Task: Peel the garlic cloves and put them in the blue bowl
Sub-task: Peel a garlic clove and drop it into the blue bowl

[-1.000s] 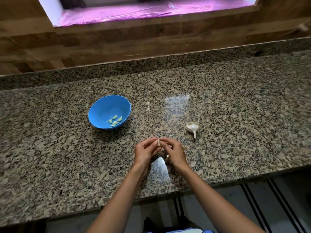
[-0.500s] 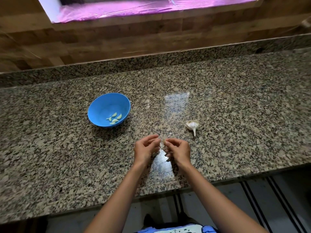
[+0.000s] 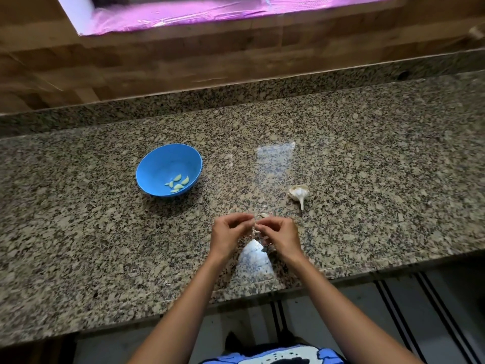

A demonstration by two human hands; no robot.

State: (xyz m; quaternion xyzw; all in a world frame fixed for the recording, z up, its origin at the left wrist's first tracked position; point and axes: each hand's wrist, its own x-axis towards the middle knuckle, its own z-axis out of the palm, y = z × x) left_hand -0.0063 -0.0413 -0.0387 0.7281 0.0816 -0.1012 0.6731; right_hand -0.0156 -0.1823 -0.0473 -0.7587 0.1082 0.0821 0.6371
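Note:
A blue bowl (image 3: 168,164) stands on the granite counter at left, with several peeled pale cloves (image 3: 178,183) in its bottom. My left hand (image 3: 229,235) and my right hand (image 3: 282,236) meet above the counter's front part, fingertips pinching a small garlic clove (image 3: 255,229) between them; most of the clove is hidden by the fingers. A loose bit of garlic or skin (image 3: 264,214) lies on the counter just beyond my fingertips. The remaining garlic bulb (image 3: 298,192) with its stem lies to the right, beyond my right hand.
The speckled granite counter (image 3: 367,179) runs the full width, with its front edge near my forearms. A wooden wall (image 3: 236,61) rises behind a low granite backsplash. Floor with dark stripes shows below the counter edge at right.
My hands parted slightly half a second ago and have come back together on the clove. The bowl and the bulb have not moved on the counter.

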